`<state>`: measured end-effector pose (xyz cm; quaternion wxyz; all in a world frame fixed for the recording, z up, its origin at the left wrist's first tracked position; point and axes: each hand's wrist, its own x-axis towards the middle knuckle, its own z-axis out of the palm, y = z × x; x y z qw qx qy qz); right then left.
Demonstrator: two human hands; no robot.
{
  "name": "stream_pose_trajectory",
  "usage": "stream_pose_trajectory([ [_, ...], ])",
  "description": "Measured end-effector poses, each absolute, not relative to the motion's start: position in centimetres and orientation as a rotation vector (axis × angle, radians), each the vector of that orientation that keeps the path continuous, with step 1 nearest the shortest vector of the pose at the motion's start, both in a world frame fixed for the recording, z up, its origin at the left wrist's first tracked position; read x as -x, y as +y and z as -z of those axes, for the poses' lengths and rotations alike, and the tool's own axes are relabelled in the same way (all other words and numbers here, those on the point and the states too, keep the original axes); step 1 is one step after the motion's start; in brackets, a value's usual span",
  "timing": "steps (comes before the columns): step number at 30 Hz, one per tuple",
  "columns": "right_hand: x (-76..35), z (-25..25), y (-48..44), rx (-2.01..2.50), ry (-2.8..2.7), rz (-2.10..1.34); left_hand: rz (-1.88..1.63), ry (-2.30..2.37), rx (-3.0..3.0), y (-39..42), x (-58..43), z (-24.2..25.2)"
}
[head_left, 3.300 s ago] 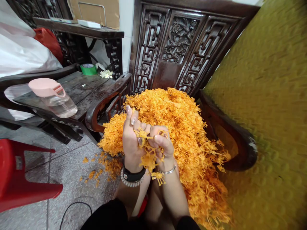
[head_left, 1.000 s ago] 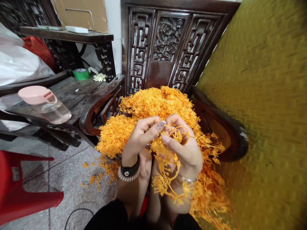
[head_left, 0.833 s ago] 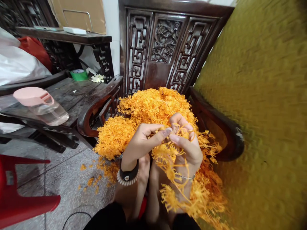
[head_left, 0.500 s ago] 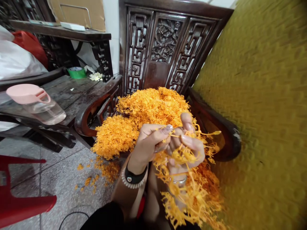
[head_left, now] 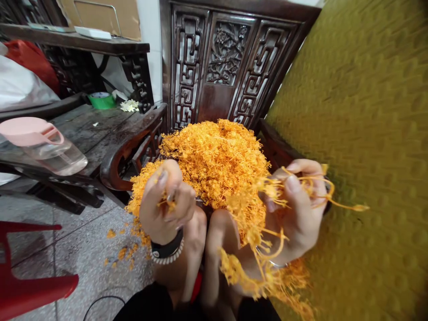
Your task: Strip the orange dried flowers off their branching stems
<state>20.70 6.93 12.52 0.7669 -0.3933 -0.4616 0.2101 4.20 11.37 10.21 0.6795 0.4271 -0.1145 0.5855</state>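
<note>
My left hand (head_left: 167, 200) is closed in a fist, with small orange bits (head_left: 170, 205) showing between the fingers. It is raised in front of the left part of the orange heap. To the right, my right hand (head_left: 301, 205) is closed, thumb against fingers, on a tangled orange strand (head_left: 274, 258). One thin end with a bud-like tip sticks out to the right; frilly clusters hang below the hand. Behind both hands rises a large heap of orange curly strands (head_left: 214, 151) on a dark carved wooden chair (head_left: 217, 100). What the strands are made of I cannot tell.
At left, a dark wooden bench (head_left: 78, 133) carries a pink-lidded bottle (head_left: 56, 149) and green tape (head_left: 102, 101). A red stool (head_left: 36, 294) stands on the speckled floor, where orange scraps (head_left: 122, 254) lie. A yellow-olive woven-textured surface (head_left: 368, 133) borders the right.
My hands have moved apart, from together in the middle to left and right. The hanging orange strand stays in the right hand; only small bits show in the left.
</note>
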Motion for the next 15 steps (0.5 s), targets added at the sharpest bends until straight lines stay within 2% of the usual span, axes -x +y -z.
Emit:
stream_pose_trajectory([
  [8, -18.8, -12.5, 6.9, 0.953, -1.198, -0.586, -1.537, 0.511, -1.427, 12.0, -8.1, -9.8],
  [15, -18.3, -12.1, 7.2, 1.026, -1.283, -0.265, -1.444, 0.619, -1.572, 11.1, -8.6, -10.2],
])
